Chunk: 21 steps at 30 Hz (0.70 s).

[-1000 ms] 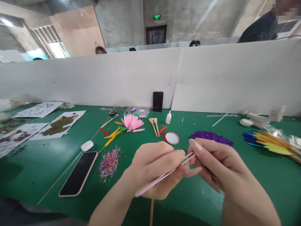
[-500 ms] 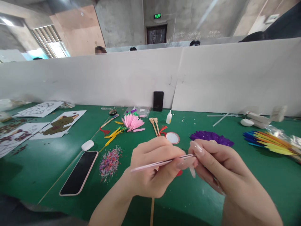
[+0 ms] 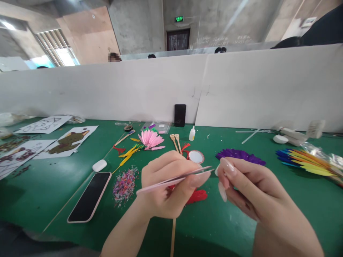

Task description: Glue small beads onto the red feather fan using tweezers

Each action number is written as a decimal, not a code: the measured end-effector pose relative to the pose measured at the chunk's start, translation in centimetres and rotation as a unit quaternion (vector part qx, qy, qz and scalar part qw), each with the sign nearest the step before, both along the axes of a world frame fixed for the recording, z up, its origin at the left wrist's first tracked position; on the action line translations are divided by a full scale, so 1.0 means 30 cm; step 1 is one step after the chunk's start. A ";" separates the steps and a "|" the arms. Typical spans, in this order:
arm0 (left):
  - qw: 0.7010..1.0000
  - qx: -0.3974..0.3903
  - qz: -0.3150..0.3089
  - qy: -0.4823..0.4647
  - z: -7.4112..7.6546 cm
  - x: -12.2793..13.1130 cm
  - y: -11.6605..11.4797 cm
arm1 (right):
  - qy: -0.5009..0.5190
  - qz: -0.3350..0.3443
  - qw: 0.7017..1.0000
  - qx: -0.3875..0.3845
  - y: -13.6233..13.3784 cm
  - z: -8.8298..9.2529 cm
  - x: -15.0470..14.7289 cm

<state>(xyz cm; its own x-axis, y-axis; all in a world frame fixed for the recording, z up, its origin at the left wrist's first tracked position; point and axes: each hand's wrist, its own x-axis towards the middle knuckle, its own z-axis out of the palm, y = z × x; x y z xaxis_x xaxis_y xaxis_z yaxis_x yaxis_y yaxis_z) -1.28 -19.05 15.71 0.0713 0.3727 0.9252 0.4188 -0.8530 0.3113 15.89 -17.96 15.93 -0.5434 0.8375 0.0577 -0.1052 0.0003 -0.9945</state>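
Note:
Pinched in my left hand [image 3: 166, 169] is a pair of pink tweezers [image 3: 154, 187], whose two tips are apart and point toward my right hand [image 3: 250, 184]. My right thumb and forefinger are pressed together just right of those tips; whatever they hold is too small to make out. Beneath my left hand lie red feathers [image 3: 198, 196], partly covered by it, and a wooden stick [image 3: 173, 237] runs toward me from there. Past my hands are a round white disc with a red rim [image 3: 196, 156] and a fan of purple feathers [image 3: 238, 155].
On the green table stand a glue bottle [image 3: 192, 133] and an upright black phone [image 3: 180, 115]. Pink feathers [image 3: 151, 139], colourful flakes [image 3: 125, 185] and a pink-edged phone [image 3: 89, 198] lie to the left. Multicoloured feathers [image 3: 305, 162] are at right. A white partition [image 3: 107, 91] closes the back.
The tweezers have drawn left, away from my right fingertips, and their tips have spread. More of the red feathers now shows. My right hand has barely moved.

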 end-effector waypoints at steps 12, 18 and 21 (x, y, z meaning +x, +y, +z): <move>0.997 0.043 -0.006 0.058 -0.028 0.010 0.013 | -0.024 -0.024 0.999 0.004 0.003 0.010 -0.005; 0.995 0.030 -0.010 0.098 -0.025 -0.005 0.010 | -0.031 -0.006 0.999 0.007 0.024 0.000 0.006; 0.996 -0.001 -0.033 0.086 -0.024 -0.009 0.014 | -0.022 0.006 1.000 -0.006 0.033 -0.009 0.007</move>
